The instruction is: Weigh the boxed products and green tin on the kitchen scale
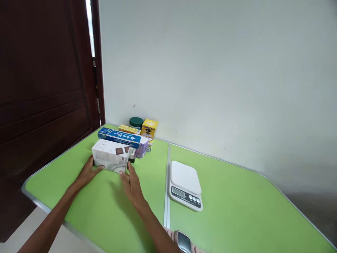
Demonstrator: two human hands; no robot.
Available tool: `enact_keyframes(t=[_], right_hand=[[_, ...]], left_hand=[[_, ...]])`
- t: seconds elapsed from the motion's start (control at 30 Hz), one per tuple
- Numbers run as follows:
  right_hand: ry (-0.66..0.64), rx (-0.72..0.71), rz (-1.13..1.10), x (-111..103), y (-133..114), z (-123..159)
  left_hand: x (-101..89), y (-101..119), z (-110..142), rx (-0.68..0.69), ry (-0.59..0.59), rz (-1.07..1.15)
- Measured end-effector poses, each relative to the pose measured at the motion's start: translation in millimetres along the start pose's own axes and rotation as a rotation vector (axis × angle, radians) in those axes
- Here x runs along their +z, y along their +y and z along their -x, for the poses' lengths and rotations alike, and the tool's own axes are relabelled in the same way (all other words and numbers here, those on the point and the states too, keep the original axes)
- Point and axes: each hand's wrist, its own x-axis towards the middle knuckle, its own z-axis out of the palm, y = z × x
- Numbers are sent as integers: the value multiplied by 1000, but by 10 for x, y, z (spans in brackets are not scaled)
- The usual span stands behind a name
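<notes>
A white carton (109, 156) with small dark brown squares printed on it sits at the left part of the green table, in front of a group of packages. My left hand (88, 173) holds its left end, thumb along the lower front. At the right end, my right hand (131, 182) has its thumb by the front corner and its fingers around the side. Right behind the carton lies a long blue box (119, 137), with a purple-and-white package (142, 147) at its right end.
Farther back stand a green-lidded jar (136, 122), a yellow box (149, 128) and a flat yellow-orange box (129, 129). A white digital scale (185, 184) rests right of the table's metal seam (167, 182). A pink-banded smartwatch (183, 241) shows beside my right forearm.
</notes>
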Motion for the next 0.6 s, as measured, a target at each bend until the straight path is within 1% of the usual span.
enact_keyframes(t=[0.03,0.07,0.1,0.13,0.17,0.2,0.23,0.27,0.3,0.33,0.37,0.4,0.43,0.47,0.5,0.53,0.6], right_hand=[[-16,31,-4,-99,-35,88],[-28,58,-8,-241,-84,189],[-26,76,-13,-429,-150,298],[-1,85,-17,-662,-237,412],[57,88,-16,-934,-345,526],[159,75,-5,-1232,-475,639],[302,50,19,-1539,-624,744],[484,10,62,-1836,-782,838],[695,-59,121,-2102,-938,916],[889,-147,171,-2318,-1078,976],[1031,-234,219,-2473,-1187,1018],[1114,-296,258,-2559,-1256,1043],[1123,-312,280,-2578,-1279,1054],[1061,-280,280,-2535,-1258,1050],[946,-211,258,-2441,-1196,1029],[799,-132,216,-2307,-1106,989],[493,-7,107,-1965,-894,835]], left_hand=[[-6,-8,18,-5,11,-37],[-11,-18,49,-7,21,-62],[-13,-29,94,-10,29,-82],[-10,-40,153,-14,33,-100],[-2,-49,223,-17,38,-116],[13,-56,299,-22,49,-134],[35,-60,379,-29,64,-155],[64,-62,457,-36,79,-180],[99,-59,530,-43,95,-203],[138,-51,596,-53,116,-218],[175,-35,654,-69,137,-217],[207,-9,702,-91,156,-190],[230,28,737,-116,177,-139],[238,75,753,-140,208,-78],[230,132,746,-158,245,-24],[204,194,711,-165,297,12],[97,321,555,-148,419,32]])
